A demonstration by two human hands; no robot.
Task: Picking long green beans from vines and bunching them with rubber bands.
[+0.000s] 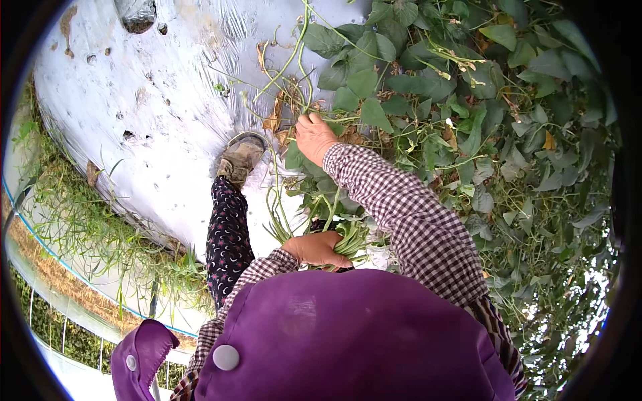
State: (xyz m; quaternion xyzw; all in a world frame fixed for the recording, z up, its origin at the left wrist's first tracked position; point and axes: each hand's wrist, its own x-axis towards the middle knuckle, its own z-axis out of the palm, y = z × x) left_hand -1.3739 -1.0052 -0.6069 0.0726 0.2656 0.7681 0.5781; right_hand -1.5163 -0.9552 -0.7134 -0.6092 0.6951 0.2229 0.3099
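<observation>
A bundle of long green bean pods (352,239) is clasped in my left hand (318,249), near the lower middle of the view, with pods sticking out on both sides. Higher up, my right hand (314,136) has its fingers bent at the stems of a bean vine, where long thin pods (303,60) hang. Whether the fingertips pinch a pod or a stem is hidden. Dry brown leaves (273,116) lie just left of that hand. Both forearms wear checked sleeves.
Dense bean foliage (426,85) fills the right side. Silvery plastic mulch film (165,100) with small holes covers the ground at left, where my shoe (242,156) stands. Grass (100,225) grows along its edge. A purple hat brim (351,331) blocks the lower view.
</observation>
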